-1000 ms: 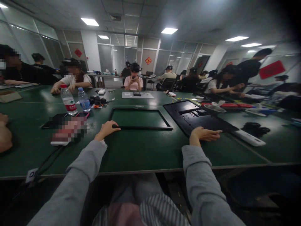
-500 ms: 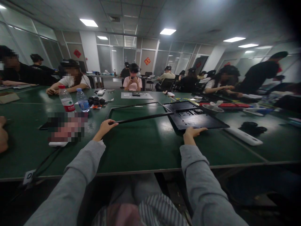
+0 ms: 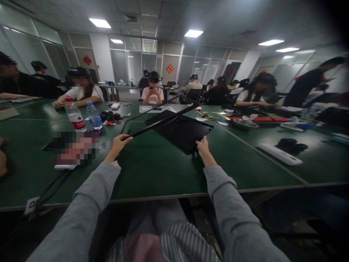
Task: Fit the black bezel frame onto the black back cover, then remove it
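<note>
Left grip pinches one tilted black frame; right grip clasps one black panel; two bottles stand left on the tabletop.

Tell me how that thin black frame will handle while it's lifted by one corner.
Probably light: the left hand raises the thin black frame by one corner with a fingertip grip. Likely a bit whippy, since its rails are slender and the middle is open. It may swing or snag, as it hangs tilted over the black back panel.
</note>
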A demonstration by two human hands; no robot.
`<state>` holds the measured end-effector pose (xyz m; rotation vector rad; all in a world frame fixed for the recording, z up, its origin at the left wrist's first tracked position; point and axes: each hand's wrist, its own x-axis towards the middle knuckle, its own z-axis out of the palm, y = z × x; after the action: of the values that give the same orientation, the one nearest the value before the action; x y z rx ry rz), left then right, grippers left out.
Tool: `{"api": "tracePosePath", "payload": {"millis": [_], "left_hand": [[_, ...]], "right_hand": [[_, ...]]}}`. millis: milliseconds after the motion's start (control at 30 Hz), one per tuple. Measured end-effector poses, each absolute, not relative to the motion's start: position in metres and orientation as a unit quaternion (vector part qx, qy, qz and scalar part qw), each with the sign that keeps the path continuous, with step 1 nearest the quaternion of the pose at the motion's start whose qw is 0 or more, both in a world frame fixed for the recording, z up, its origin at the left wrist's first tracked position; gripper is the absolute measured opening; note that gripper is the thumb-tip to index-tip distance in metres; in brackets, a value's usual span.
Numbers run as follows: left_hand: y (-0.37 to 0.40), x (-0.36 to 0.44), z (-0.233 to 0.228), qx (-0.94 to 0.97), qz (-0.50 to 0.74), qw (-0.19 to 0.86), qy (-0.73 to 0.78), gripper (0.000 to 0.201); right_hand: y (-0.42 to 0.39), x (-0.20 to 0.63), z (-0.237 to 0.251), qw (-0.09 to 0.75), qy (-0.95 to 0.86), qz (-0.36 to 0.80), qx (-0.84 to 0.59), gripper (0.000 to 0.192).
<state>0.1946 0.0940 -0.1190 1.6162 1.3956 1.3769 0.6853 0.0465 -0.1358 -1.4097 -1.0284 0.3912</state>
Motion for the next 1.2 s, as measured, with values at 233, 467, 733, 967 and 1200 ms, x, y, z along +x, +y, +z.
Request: {"api": "tracePosePath", "payload": {"millis": [233,467,733,967,1200], "left_hand": [[0.099,0.189,-0.119,0.662,0.475,0.227,0.533,0.052],[0.089,0.192,-0.11,0.738,0.389,0.141,0.533,0.036],[0.094,0.177,-0.114,0.758,0.331,0.131,0.547,0.038],[0.09,0.167,-0.108,0.77,0.252,0.124,0.572,0.043],[0.087,0.167,-0.103,0.776,0.204,0.158,0.575,0.043]], "right_hand": [[0.069,0.687,-0.146,0.613,-0.407,0.304,-0.605,0.067],[0.059,0.712,-0.127,0.675,-0.405,0.304,-0.537,0.054],[0.067,0.701,-0.136,0.631,-0.472,0.226,-0.573,0.054],[0.073,0.686,-0.148,0.555,-0.53,0.105,-0.632,0.053],[0.069,0.683,-0.153,0.504,-0.552,0.067,-0.661,0.055]]}}
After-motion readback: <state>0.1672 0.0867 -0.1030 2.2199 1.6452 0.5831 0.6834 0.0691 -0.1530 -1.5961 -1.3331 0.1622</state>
